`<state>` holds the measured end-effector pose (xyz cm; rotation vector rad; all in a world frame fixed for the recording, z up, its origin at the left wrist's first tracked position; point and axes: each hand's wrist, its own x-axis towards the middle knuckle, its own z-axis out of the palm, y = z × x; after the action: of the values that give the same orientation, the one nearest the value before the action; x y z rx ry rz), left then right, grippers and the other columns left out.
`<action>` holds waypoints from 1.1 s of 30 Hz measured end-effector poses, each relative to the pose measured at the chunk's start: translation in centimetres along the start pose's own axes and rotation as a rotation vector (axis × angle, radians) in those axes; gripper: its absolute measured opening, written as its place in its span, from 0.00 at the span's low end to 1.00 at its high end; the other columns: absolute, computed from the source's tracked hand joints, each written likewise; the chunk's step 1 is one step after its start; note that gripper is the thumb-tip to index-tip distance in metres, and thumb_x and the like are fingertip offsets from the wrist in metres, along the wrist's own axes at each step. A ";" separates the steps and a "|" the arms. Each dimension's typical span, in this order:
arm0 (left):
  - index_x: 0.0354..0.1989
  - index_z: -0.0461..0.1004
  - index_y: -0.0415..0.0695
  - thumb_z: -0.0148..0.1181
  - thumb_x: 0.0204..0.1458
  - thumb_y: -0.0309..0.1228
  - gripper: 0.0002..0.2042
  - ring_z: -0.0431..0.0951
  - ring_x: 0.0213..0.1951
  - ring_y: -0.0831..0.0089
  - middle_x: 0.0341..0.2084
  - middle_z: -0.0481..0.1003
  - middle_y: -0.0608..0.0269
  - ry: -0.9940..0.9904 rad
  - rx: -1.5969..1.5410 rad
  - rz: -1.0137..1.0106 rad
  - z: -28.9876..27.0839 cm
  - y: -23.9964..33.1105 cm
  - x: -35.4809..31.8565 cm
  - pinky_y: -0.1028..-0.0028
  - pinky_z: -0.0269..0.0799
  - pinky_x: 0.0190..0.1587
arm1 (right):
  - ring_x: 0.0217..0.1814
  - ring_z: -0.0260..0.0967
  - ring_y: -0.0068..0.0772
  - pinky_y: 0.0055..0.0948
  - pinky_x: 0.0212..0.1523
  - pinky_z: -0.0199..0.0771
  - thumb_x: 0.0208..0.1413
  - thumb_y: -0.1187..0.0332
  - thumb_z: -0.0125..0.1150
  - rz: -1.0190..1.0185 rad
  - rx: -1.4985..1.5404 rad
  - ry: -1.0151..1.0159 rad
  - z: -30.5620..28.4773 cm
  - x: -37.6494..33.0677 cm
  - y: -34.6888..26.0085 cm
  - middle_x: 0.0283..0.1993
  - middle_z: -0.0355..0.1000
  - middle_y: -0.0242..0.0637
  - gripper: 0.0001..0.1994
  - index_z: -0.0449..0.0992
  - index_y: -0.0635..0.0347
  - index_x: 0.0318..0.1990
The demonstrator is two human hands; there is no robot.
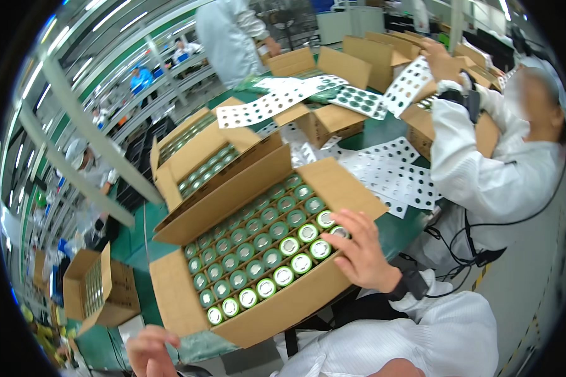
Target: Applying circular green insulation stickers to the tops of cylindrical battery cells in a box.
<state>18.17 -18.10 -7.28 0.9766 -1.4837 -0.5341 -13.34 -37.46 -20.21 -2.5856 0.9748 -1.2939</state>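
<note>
In front of me is an open cardboard box (277, 308) with rows of cylindrical battery cells (261, 241) standing upright in brown dividers. Most cell tops look dark green; along the near side several cells (266, 288) show brighter green rims with white and silver tops. My right hand (363, 254) reaches over the box's right near corner, fingers apart, its fingertips at the end cells; whether they touch one is unclear. My left hand (149, 349) hovers low on the left, away from the box, its fingers loosely bent and nothing visible in them.
White sheets with round dark dots (390, 166) lie beyond the box on the green table (135, 235). Other cell-filled cartons (201, 160) stand behind, another carton (110, 286) at left. On the right, a co-worker's hand (442, 61) is raised beside a dotted sheet; another person (229, 38) stands behind.
</note>
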 end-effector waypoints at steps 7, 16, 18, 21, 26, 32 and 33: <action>0.54 0.67 0.40 0.53 0.49 0.20 0.20 0.63 0.59 0.52 0.59 0.63 0.48 -0.276 0.809 -0.179 1.9 -6.2 7.3 0.62 0.54 0.62 | 0.67 0.55 0.45 0.48 0.66 0.50 0.52 0.64 0.58 -0.028 0.068 0.052 0.8 -1.5 1.1 0.65 0.59 0.40 0.22 0.69 0.50 0.57; 0.60 0.61 0.40 0.50 0.52 0.21 0.24 0.59 0.61 0.55 0.59 0.60 0.50 -0.112 0.783 -0.315 1.7 -13.6 5.3 0.63 0.51 0.64 | 0.62 0.60 0.40 0.41 0.60 0.58 0.53 0.64 0.60 -0.118 0.236 0.125 2.0 -1.5 2.2 0.55 0.64 0.36 0.21 0.70 0.54 0.56; 0.60 0.60 0.39 0.49 0.53 0.22 0.23 0.58 0.62 0.56 0.59 0.60 0.50 -0.038 0.713 -0.369 1.9 -13.6 5.6 0.64 0.50 0.65 | 0.62 0.60 0.37 0.38 0.61 0.58 0.53 0.65 0.60 -0.123 0.246 0.152 1.9 -1.6 2.3 0.55 0.65 0.35 0.21 0.70 0.53 0.56; 0.62 0.58 0.37 0.44 0.56 0.21 0.23 0.56 0.64 0.62 0.60 0.59 0.52 -0.121 0.861 -0.376 3.0 -12.8 5.8 0.68 0.46 0.67 | 0.61 0.61 0.35 0.36 0.61 0.59 0.52 0.67 0.61 -0.104 0.283 0.117 1.0 -1.7 2.7 0.58 0.65 0.35 0.22 0.71 0.53 0.56; 0.60 0.61 0.40 0.50 0.53 0.23 0.24 0.57 0.63 0.56 0.60 0.60 0.49 -0.054 0.785 -0.348 2.2 -13.6 5.4 0.63 0.49 0.65 | 0.52 0.68 0.43 0.37 0.51 0.69 0.49 0.75 0.59 -0.080 0.590 0.096 -2.9 0.1 6.1 0.55 0.69 0.41 0.19 0.74 0.57 0.52; 0.57 0.64 0.42 0.53 0.51 0.23 0.22 0.56 0.63 0.54 0.60 0.59 0.49 -0.033 0.834 -0.352 2.4 -12.6 5.9 0.63 0.50 0.65 | 0.51 0.68 0.50 0.39 0.51 0.68 0.51 0.79 0.54 0.069 0.227 0.253 -6.6 7.1 11.7 0.49 0.70 0.48 0.16 0.72 0.66 0.49; 0.57 0.64 0.42 0.53 0.51 0.23 0.22 0.56 0.63 0.54 0.60 0.60 0.49 -0.046 0.832 -0.354 2.4 -12.7 5.9 0.63 0.50 0.65 | 0.52 0.67 0.51 0.39 0.52 0.67 0.52 0.78 0.55 0.121 0.158 0.252 -6.3 8.2 12.4 0.51 0.69 0.49 0.17 0.70 0.66 0.51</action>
<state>19.65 -30.31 -14.50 1.9076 -1.6040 -0.1627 -20.73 -50.77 -14.86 -2.2506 1.0021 -1.6191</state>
